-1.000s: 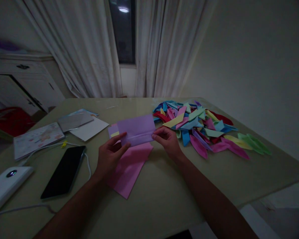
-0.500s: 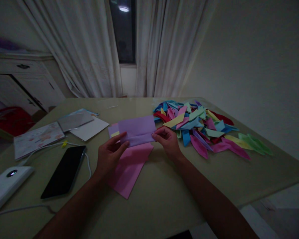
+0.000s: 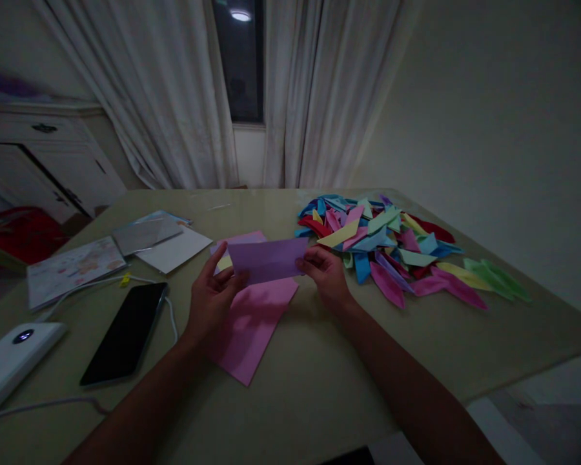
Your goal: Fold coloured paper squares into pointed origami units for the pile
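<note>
A purple sheet of paper (image 3: 270,259), folded to a long rectangle, is held up between both hands above the table. My left hand (image 3: 214,290) pinches its left end, thumb in front and the index finger raised behind the edge. At the right end, my right hand (image 3: 323,271) grips the paper between thumb and fingers. Beneath it lies a pink sheet (image 3: 256,329), partly covered by the purple paper and my left hand. A small pale yellow piece (image 3: 224,263) and more purple paper show behind my left fingers.
A heap of folded colored paper pieces (image 3: 368,232) lies on the table's right. To the left are a black phone (image 3: 126,332), a white power bank (image 3: 22,361) with a cable, a printed booklet (image 3: 75,271) and a white sheet (image 3: 174,250).
The purple paper has gone from showing a crease along its lower part to a narrower, flat rectangle. My left index finger has lifted; both hands stay near the same place.
</note>
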Tool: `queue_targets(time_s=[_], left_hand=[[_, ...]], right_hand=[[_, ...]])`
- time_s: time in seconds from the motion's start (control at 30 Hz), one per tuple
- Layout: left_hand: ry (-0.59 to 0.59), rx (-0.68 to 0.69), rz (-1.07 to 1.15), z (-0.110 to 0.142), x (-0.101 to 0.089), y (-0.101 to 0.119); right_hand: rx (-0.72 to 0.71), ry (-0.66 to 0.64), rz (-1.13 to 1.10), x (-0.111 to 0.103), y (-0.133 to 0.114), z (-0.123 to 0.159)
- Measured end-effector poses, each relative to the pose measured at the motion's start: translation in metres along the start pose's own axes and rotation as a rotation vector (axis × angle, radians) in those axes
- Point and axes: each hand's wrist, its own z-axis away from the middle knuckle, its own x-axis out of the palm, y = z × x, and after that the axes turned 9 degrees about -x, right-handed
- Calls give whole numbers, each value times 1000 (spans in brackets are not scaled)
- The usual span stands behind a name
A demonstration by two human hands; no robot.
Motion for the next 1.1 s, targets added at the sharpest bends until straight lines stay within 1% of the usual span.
queue_targets(time_s=[0.13, 0.23, 0.3, 0.47, 0.57, 0.6, 0.63, 0.7, 0.77, 0.8, 0.83, 0.9, 1.0, 1.03, 1.1], left_hand=[[5, -62, 21, -3, -1, -4], [3, -79, 13, -1, 0, -4], [-13, -82, -29, 0, -1, -2], [-112, -112, -249, -2, -5, 1], [-85, -110, -225, -1, -2, -1], [-67, -108, -203, 1, 1, -3], [-49, -105, -181, 4, 4, -4], [-41, -107, -151, 12, 12, -7], [-83, -129, -121, 19, 18, -10], [-105, -144, -102, 22, 21, -11], [-119, -161, -85, 25, 23, -12], [-131, -190, -79, 26, 24, -11], [-131, -206, -95, 23, 24, -9], [-132, -207, -96, 21, 24, -8], [-138, -211, -90, 19, 24, -6]], right_hand=[[5, 30, -3, 0, 2, -1], [31, 30, 9, 0, 4, -1], [50, 44, 18, -1, 5, -1], [54, 139, 23, -3, 8, -5], [98, 174, -87, 6, 3, 0], [131, 162, -142, 12, 2, 6], [166, 123, -185, 19, 1, 13], [217, -53, -212, 36, 2, 31], [239, -187, -203, 49, 6, 46], [246, -171, -200, 53, 10, 51], [265, -125, -206, 54, 12, 53], [316, -41, -212, 49, 17, 49], [283, 60, -160, 30, 17, 29], [259, 81, -147, 24, 15, 22], [224, 48, -143, 14, 12, 10]])
